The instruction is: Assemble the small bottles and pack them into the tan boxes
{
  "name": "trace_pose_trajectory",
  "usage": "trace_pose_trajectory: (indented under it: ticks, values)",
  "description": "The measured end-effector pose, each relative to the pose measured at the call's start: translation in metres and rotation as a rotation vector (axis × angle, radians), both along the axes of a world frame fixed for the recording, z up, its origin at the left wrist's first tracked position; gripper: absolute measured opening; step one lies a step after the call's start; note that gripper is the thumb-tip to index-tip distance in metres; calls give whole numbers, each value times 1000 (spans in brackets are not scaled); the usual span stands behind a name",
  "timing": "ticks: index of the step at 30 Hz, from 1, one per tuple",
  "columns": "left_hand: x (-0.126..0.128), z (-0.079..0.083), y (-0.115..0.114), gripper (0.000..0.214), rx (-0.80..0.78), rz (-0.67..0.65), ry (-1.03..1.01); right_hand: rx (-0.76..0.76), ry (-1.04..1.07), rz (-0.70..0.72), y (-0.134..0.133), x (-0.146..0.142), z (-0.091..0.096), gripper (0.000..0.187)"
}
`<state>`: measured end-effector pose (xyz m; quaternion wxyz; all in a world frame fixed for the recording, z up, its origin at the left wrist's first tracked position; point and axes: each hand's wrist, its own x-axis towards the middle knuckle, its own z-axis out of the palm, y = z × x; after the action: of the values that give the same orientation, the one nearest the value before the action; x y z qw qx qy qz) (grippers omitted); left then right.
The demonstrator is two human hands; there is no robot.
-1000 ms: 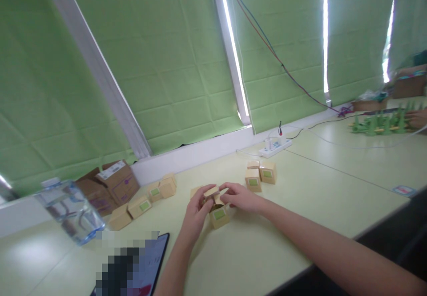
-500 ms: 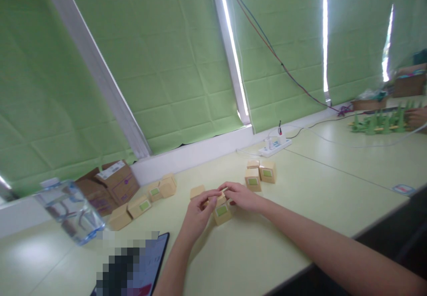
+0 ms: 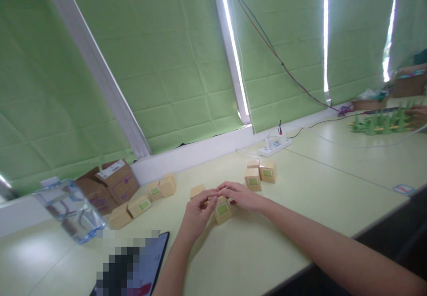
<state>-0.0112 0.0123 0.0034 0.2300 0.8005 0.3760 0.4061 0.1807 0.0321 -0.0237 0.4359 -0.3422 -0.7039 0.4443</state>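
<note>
A small tan cardboard box [image 3: 223, 210] with a green label stands on the pale yellow table [image 3: 267, 242] in front of me. My left hand [image 3: 196, 214] curls round its left side, fingers pressed on the top. My right hand [image 3: 240, 196] lies over its top right, fingertips meeting the left hand's above the box. Just behind my left hand sits another tan box [image 3: 197, 191]. Three similar boxes [image 3: 259, 174] are grouped further back to the right.
More tan boxes [image 3: 143, 202] and brown cartons [image 3: 110, 185] lie at the back left beside a clear plastic water bottle [image 3: 68, 209]. A tablet [image 3: 140, 267] lies near the front edge. A white power strip [image 3: 275, 147] with cables sits by the window. Another person's hand [image 3: 418, 114] touches green pieces far right.
The raised flap on top of the box has been pressed down. Both hands moved slightly lower and closer together over the box top.
</note>
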Motion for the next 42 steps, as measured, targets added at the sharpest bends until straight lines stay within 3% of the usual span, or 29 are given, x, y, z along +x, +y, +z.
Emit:
trace_pose_trajectory:
  ticks: [18, 24, 28, 31, 37, 42]
  values:
    - [-7, -5, 5, 17, 252, -27, 193, 153, -109, -55, 2, -1, -5, 30]
    - [-4, -9, 6, 21, 494, 223, 297, 201, -91, -164, -2, -1, -2, 32]
    - [2, -7, -2, 7, 320, 320, 366, 288, -90, -293, -2, 0, 0, 27]
    - [4, -7, -7, 24, 189, 264, 436, 346, -118, -355, -2, 0, 2, 12]
    - [9, -13, -11, 22, 51, 20, 438, 260, -305, -145, 1, -1, -8, 14]
    - [10, -15, -9, 20, 28, 5, 458, 272, -433, -68, 2, 2, -15, 16]
